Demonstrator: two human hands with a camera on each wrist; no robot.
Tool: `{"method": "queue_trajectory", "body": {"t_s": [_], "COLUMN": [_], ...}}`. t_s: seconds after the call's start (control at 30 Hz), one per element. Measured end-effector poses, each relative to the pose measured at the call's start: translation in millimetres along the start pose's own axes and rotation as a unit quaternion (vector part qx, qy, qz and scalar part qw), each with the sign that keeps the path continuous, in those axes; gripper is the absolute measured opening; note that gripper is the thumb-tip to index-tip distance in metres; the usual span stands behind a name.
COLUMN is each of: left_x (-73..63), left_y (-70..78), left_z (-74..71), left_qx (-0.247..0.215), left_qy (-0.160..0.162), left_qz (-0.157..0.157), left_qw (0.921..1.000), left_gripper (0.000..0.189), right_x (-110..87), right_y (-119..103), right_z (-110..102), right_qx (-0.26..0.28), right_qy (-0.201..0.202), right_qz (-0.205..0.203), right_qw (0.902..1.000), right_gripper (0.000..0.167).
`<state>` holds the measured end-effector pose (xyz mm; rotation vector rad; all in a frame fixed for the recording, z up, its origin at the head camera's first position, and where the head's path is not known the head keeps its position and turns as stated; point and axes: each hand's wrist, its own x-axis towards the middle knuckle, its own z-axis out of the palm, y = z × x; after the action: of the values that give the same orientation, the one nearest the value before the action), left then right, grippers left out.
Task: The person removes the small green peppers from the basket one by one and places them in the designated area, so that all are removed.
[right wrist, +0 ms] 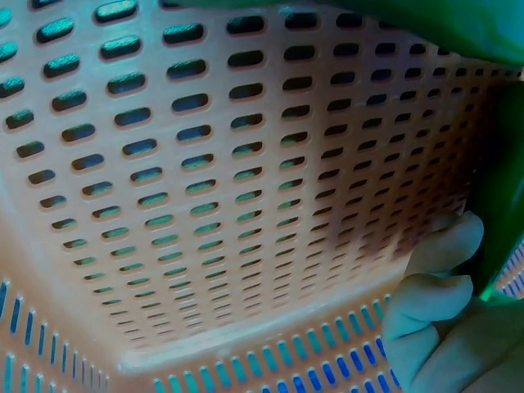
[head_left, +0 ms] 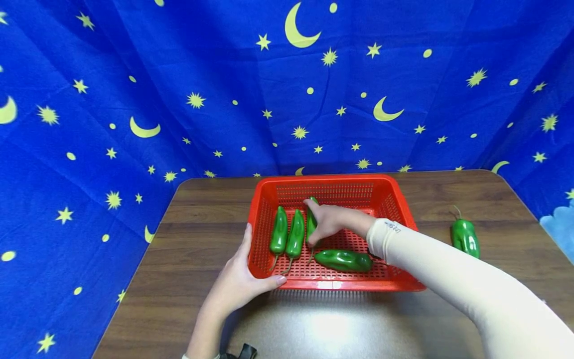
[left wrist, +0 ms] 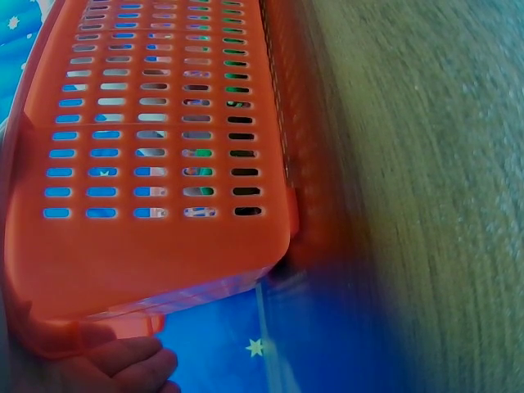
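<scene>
A red plastic basket (head_left: 332, 285) with slotted walls stands on the table. My left hand (head_left: 239, 279) grips its front left corner, thumb on the front rim and fingers along the left side; the left wrist view shows the fingertips (left wrist: 147, 364) curled at the rim. Inside the basket, my right hand (head_left: 329, 222) holds a long green pepper (head_left: 311, 224) between thumb and fingers, partly covering it. To its left two similar green peppers (head_left: 279, 232) (head_left: 295, 234) lie side by side, stems toward me. Another green pepper (head_left: 343, 261) lies crosswise near the front wall, below my right wrist.
A blockier green pepper (head_left: 465, 237) lies on the wooden table (head_left: 197, 239) right of the basket, beyond my right sleeve (head_left: 448, 279). Behind and along the sides hangs a blue cloth (head_left: 251, 124) with yellow moons and stars. Light glares off the table in front.
</scene>
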<state>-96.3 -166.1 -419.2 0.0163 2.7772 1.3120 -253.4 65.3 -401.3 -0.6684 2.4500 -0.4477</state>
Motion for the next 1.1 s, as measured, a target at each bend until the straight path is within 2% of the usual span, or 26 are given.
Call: {"method": "queue_trajectory", "body": {"t_s": [0.27, 0.7, 0.9, 1.1], "left_x": [-0.5, -0.2, 0.7, 0.4], "left_y": [0.7, -0.9, -0.3, 0.1], "left_z": [-0.5, -1.1, -0.9, -0.6], "left_qx": [0.004, 0.013, -0.004, -0.001], "left_qy": [-0.004, 0.001, -0.005, -0.005], "left_qz": [0.000, 0.007, 0.005, 0.000], "left_qw": [1.0000, 0.9999, 1.0000, 1.0000], "left_gripper": [0.136, 0.136, 0.135, 0.135], "right_x": [2.7, 4.0, 5.7, 6.4], "right_y": [-0.9, 7.1, 12.5, 14.4], "right_z": [3.5, 5.5, 5.4, 5.4], "right_qx": [0.021, 0.121, 0.130, 0.128], "right_qy": [0.010, -0.004, -0.005, -0.005], "right_qz": [-0.001, -0.032, -0.041, -0.050], "right_qw": [0.9997, 0.9922, 0.9906, 0.9905], "right_gripper": [0.126, 0.121, 0.120, 0.119]}}
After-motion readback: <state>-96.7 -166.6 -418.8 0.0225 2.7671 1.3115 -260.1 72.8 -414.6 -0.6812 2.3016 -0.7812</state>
